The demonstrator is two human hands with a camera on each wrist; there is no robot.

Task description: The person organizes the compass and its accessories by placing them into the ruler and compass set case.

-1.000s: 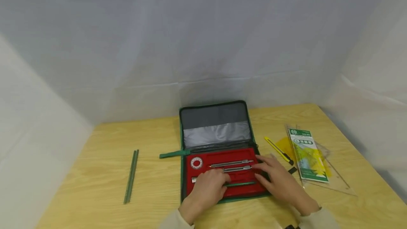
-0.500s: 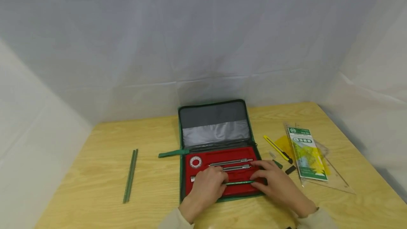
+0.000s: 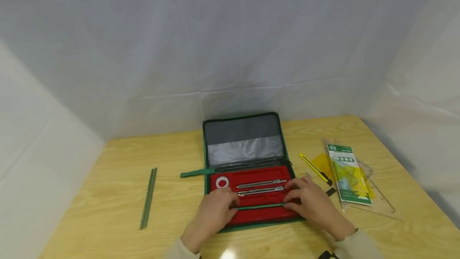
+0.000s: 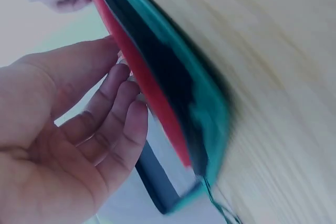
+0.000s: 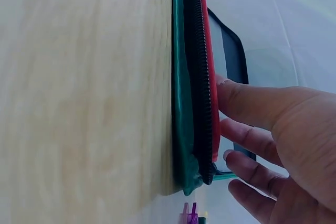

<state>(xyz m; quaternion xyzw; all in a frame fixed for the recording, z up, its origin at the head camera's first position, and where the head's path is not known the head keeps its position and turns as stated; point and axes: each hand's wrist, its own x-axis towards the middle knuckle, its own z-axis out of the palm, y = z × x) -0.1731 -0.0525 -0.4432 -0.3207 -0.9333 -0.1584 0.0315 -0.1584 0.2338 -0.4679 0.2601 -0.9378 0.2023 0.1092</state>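
A thin green pencil [image 3: 260, 207] lies across the front of the red tray [image 3: 258, 216] inside an open zip case [image 3: 244, 131]. My left hand [image 3: 213, 213] holds its left end, thumb and fingers bent over the tray. At the other end, my right hand [image 3: 310, 203] pinches the pencil between thumb and fingertips. Both wrist views show the fingertips at the tray; the pencil itself is hidden there. Behind it in the tray lie two silver compasses, the rear compass [image 3: 262, 184] and the front compass [image 3: 261, 191]. A white ring [image 3: 222, 182] sits at the tray's left.
Two green pencils [image 3: 148, 199] lie on the table at left. To the right are a yellow utility knife [image 3: 316, 169], a small black piece [image 3: 330, 191], a green-and-white packet [image 3: 348, 175] and a clear set square [image 3: 386, 207]. A green strap [image 3: 197, 173] sticks out leftward from the case.
My left hand has slid left along the pencil, uncovering more of it and hiding a small white label at the tray's left. My right hand has shifted slightly onto the pencil's right end.
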